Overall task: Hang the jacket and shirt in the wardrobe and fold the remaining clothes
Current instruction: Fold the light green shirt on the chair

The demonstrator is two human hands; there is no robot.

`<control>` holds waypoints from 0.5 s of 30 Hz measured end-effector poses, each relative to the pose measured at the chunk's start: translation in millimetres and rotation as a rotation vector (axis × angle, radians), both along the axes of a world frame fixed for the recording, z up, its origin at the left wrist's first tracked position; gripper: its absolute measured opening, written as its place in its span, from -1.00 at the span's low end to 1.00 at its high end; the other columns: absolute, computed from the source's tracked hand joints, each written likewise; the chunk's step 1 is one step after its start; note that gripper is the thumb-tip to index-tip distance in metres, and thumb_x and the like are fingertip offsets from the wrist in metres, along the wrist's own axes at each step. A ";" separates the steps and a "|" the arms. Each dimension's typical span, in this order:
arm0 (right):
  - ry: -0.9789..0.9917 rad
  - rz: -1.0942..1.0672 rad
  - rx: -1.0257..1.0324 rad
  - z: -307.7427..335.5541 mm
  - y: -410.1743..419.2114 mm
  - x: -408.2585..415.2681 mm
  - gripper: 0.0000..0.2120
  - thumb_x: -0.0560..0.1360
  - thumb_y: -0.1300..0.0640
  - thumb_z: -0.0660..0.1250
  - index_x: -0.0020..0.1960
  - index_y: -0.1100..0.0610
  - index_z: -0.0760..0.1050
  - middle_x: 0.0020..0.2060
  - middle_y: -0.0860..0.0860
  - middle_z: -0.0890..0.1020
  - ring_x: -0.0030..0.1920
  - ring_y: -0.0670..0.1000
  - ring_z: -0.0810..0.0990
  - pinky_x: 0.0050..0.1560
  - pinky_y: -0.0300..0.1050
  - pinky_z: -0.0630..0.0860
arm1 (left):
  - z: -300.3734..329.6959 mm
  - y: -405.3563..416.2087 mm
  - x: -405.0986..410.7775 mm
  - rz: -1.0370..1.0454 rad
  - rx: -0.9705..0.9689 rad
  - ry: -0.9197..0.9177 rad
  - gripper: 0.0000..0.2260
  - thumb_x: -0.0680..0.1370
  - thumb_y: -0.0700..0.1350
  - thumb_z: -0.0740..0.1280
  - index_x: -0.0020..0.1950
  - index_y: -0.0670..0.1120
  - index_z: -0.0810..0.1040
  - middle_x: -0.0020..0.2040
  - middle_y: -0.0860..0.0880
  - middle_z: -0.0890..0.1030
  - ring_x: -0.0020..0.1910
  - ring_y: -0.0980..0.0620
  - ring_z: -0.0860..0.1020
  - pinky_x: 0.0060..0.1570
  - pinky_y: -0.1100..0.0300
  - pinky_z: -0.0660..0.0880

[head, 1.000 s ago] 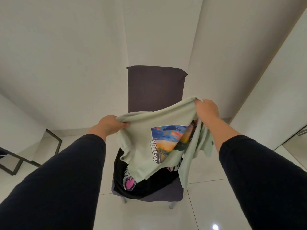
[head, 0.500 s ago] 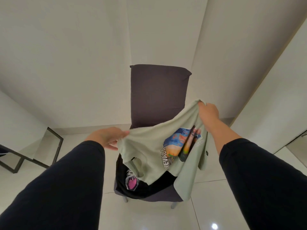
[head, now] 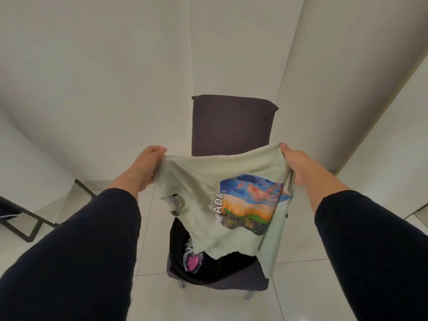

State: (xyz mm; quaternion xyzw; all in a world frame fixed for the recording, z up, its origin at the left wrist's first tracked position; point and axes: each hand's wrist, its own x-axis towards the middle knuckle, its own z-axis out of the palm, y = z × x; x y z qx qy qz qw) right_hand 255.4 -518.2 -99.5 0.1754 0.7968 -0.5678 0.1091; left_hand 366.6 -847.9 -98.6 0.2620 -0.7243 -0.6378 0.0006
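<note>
Cotton-soft, light, floppy: pale green T-shirt (head: 208,195) hangs between your hands above the chair (head: 231,126). Left hand (head: 143,167) pinches one top corner, right hand (head: 295,163) grips the other. It'll sag; take both shoulders. Black shirt (head: 208,265) waits on the seat.

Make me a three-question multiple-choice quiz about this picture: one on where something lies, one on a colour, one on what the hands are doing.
1. Where does the black printed garment lie?
A. on the floor tiles
B. on the seat of the dark purple upholstered chair
C. over the chair's backrest

2. What colour is the T-shirt with the landscape print?
A. pale green
B. red
C. navy

3. What are the hands doing?
A. both hang free
B. only one holds cloth
C. both grip the T-shirt

Answers: B, it is heaped on the seat; A, its cloth is pale green; C, the left hand and right hand each clutch an upper edge.
</note>
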 end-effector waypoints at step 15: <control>0.026 0.235 0.386 15.5 -22.1 0.3 -0.87 0.40 0.29 0.31 -0.31 0.14 0.52 -0.09 0.14 0.57 -0.17 0.10 0.49 -0.39 -0.24 0.40 | 8.1 -35.1 18.5 -0.264 -0.237 -0.190 -0.71 0.35 0.00 0.53 0.05 0.01 0.67 0.02 -0.04 0.67 0.00 -0.05 0.62 0.14 0.09 0.51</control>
